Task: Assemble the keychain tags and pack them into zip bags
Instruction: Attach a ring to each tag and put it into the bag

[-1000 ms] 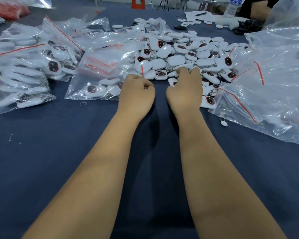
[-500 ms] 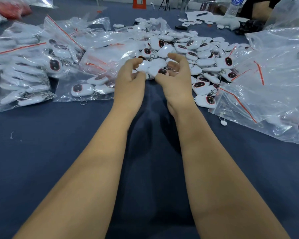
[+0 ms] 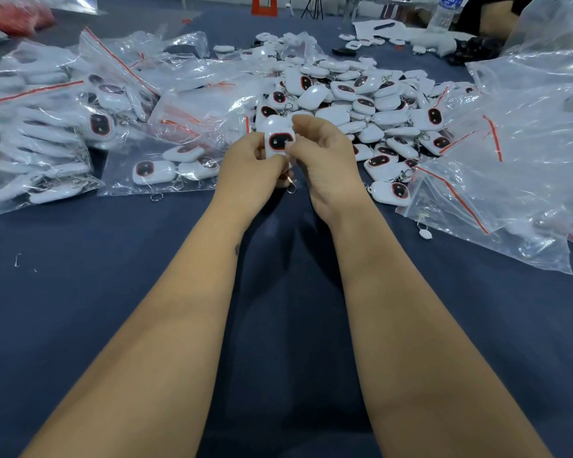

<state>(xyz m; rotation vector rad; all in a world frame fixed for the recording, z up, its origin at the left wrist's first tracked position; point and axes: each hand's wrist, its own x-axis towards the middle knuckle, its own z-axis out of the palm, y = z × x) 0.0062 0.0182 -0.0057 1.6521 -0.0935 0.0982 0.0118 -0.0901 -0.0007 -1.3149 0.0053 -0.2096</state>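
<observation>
I am holding one white rounded plastic keychain tag with a dark red-rimmed oval window up between both hands, clear of the dark blue cloth table. A second ago both fists were resting knuckles-down at the near edge of the heap; now they are lifting, with a single tag singled out. My left hand is gripping its left side, fingers curled round it; my right hand is pinching its right edge with the thumb. A small metal ring is dangling below, between my palms. The loose heap of white tags is lying just beyond my fingers. A clear zip bag partly filled with tags is lying just left of my left hand, empty clear zip bags with red seal strips to the right. Judging by this, I am on assembly, bagging next.
</observation>
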